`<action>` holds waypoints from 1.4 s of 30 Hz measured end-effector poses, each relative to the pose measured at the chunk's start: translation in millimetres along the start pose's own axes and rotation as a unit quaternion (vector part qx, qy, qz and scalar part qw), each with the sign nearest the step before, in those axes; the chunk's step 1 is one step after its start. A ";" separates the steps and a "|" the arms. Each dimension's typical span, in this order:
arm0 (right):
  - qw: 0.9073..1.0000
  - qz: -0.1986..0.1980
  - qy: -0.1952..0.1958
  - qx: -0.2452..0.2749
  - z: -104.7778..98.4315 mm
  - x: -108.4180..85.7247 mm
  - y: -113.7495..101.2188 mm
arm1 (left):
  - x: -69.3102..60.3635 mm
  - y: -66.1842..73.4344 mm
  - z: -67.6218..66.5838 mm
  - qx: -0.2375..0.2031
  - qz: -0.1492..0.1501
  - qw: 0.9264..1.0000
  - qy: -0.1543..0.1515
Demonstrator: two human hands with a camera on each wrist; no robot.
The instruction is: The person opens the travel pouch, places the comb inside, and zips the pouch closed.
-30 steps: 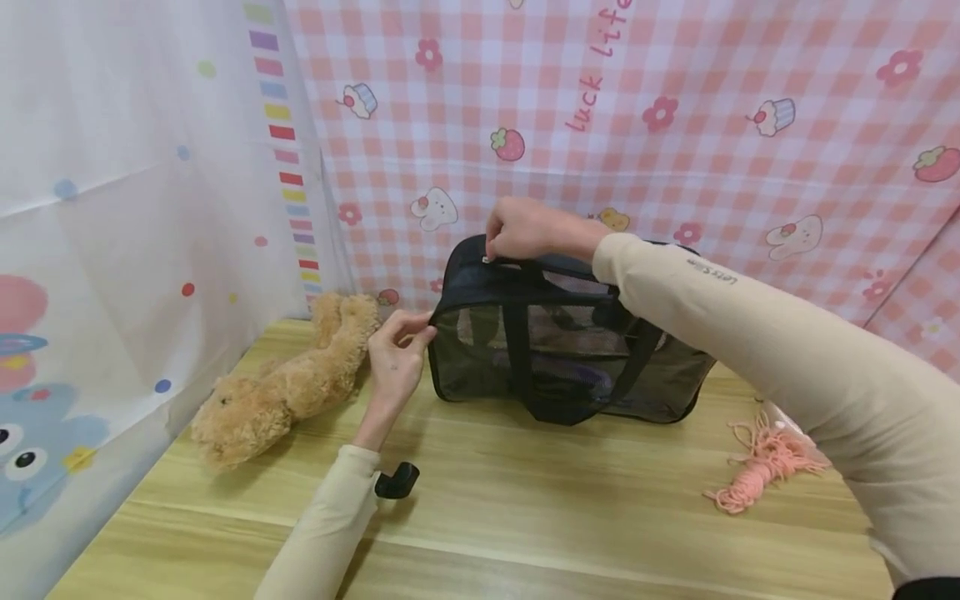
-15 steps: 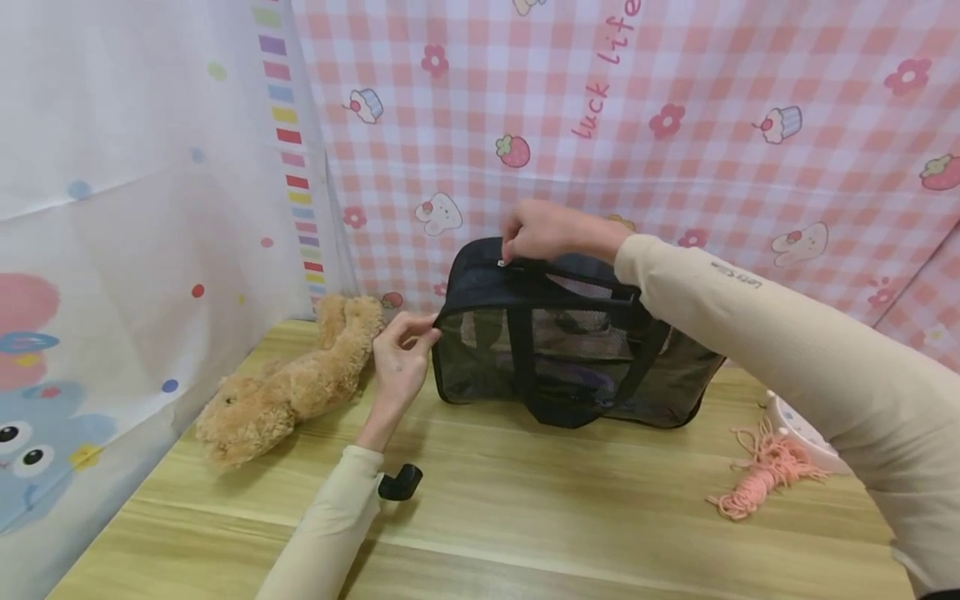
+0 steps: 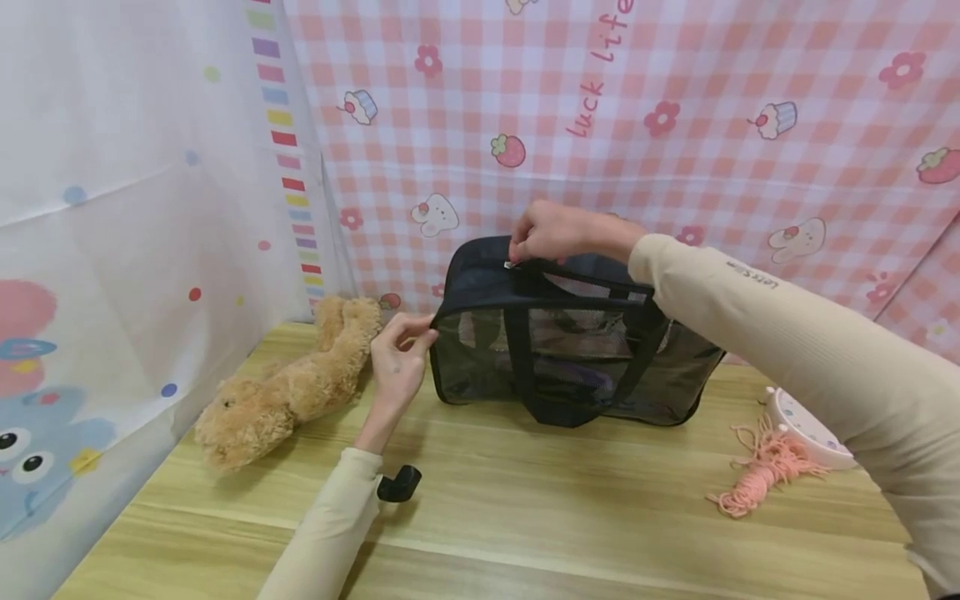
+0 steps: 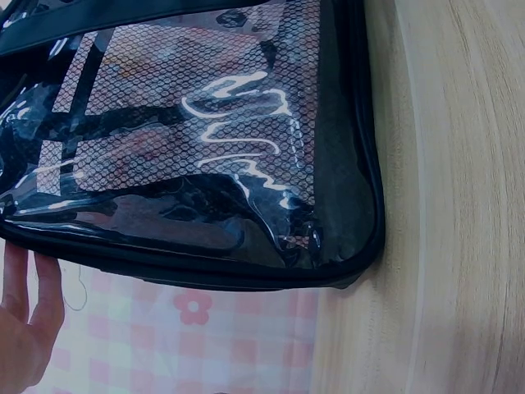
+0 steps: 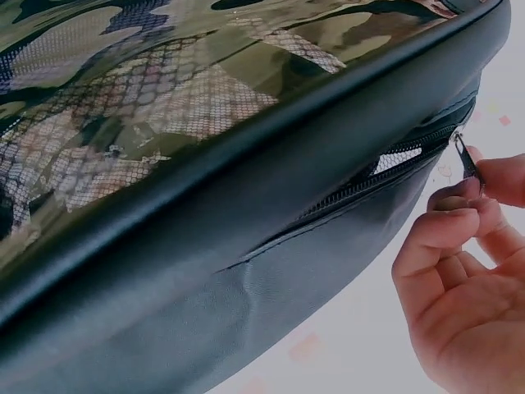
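Observation:
A black see-through bag (image 3: 480,354) with mesh panels and strap handles stands upright on the wooden table. My left hand (image 3: 399,354) pinches its upper left corner between thumb and fingers; fingers of that hand (image 4: 37,316) touch the bag's edge in the left wrist view. On top, my right hand (image 3: 551,229) pinches the metal zipper pull (image 5: 467,156) between thumb and fingertip. Beside the slider, the zipper teeth (image 5: 353,195) stand apart and leave a narrow gap. Something purple (image 3: 585,377) shows dimly inside the bag; its kind is unclear.
A tan plush toy (image 3: 300,392) lies left of the bag. At the right are a bundle of pink cord (image 3: 761,475) and a white round-edged object (image 3: 810,425), partly hidden by my right sleeve. A checked pink curtain (image 3: 465,100) hangs behind.
My right hand has moved a little to the right along the bag's top with the zipper pull. The left hand keeps its pinch on the corner. More of the white object shows.

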State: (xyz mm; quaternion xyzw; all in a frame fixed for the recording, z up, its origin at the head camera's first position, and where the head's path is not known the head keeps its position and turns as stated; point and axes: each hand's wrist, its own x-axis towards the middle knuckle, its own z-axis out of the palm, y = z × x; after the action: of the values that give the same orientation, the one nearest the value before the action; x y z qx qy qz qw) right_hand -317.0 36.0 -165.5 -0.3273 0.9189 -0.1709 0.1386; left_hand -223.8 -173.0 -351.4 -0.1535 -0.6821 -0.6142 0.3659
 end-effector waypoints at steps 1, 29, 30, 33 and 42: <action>1.000 0.003 0.000 -0.002 0.1 -1.0 0.8 | -0.7 0.3 0.1 -0.001 -0.002 1.000 0.000; 0.997 0.008 0.004 -0.071 21.2 -0.6 -11.4 | -0.7 0.2 -1.6 -0.010 0.004 1.000 0.002; 0.998 0.008 0.003 -0.065 20.7 -0.6 -10.6 | -0.6 0.1 -1.4 -0.011 0.006 1.000 0.002; 0.999 0.012 -0.010 -0.036 18.5 -1.9 -7.9 | -1.1 0.1 -1.0 -0.011 0.009 1.000 0.000; 0.996 0.016 -0.059 0.071 7.6 -3.4 -1.7 | -2.2 0.2 -1.5 -0.010 0.003 1.000 0.005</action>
State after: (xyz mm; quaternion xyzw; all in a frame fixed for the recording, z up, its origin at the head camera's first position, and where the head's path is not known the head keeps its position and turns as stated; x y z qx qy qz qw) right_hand -310.8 35.2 -171.2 -0.3113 0.8998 -0.2145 0.2180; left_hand -221.7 -173.9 -352.8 -0.1562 -0.6735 -0.6208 0.3695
